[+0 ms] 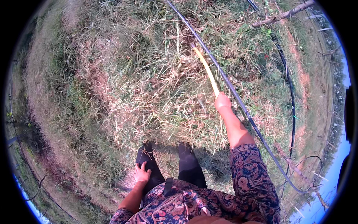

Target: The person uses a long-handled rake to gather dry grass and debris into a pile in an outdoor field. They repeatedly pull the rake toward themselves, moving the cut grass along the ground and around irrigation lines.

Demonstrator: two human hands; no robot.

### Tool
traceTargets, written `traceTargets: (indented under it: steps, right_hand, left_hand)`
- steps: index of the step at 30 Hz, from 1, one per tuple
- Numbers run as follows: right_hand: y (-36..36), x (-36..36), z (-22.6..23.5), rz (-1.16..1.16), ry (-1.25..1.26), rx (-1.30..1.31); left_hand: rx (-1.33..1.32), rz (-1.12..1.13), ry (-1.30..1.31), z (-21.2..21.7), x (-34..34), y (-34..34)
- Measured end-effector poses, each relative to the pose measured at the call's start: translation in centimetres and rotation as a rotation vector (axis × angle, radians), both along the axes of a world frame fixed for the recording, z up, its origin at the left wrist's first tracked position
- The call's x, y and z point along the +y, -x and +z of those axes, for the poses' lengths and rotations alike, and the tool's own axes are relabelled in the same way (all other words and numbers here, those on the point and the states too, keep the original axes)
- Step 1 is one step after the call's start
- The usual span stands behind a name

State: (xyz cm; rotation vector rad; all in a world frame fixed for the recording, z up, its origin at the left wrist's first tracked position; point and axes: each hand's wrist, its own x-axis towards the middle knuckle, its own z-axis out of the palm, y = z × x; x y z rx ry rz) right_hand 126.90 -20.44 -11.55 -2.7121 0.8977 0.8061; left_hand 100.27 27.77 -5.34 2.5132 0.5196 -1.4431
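My right hand (223, 101) is closed around the near end of a long, slightly curved yellow handle (207, 69). The handle points forward and a little left, and its dark far tip lies low among cut grass. Whatever working head it has is hidden, so I cannot tell the kind of tool. My left hand (142, 173) holds nothing and lies with fingers apart on my left leg, near the knee. Dry and green grass (160, 89) covers the ground ahead of my feet, much of it loose and flattened.
A long dark pipe (227, 80) runs diagonally just right of the handle and my right forearm. Farther right, a black hose (290, 86) lies near a strip of bare reddish soil (304, 80). Bare branches (283, 15) stick in at the upper right, with more at the lower right.
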Motion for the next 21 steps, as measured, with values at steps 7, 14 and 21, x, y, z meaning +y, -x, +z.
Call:
traceTargets:
  steps: [7, 14, 21]
  right_hand:
    - [34.0, 7.6, 11.8, -0.131, -0.197, 0.321]
    - [16.8, 3.1, 7.9, 0.001, -0.125, -0.058]
    - [0.1, -0.3, 3.1, 0.051, -0.004, -0.006]
  left_hand:
    - [-0.021, 0.064, 0.038, 1.1, 1.5, 0.1]
    - [0.022, 0.032, 0.011, 0.3, 1.2, -1.0]
    - [0.037, -0.015, 0.006, 0.0, 0.4, -0.8]
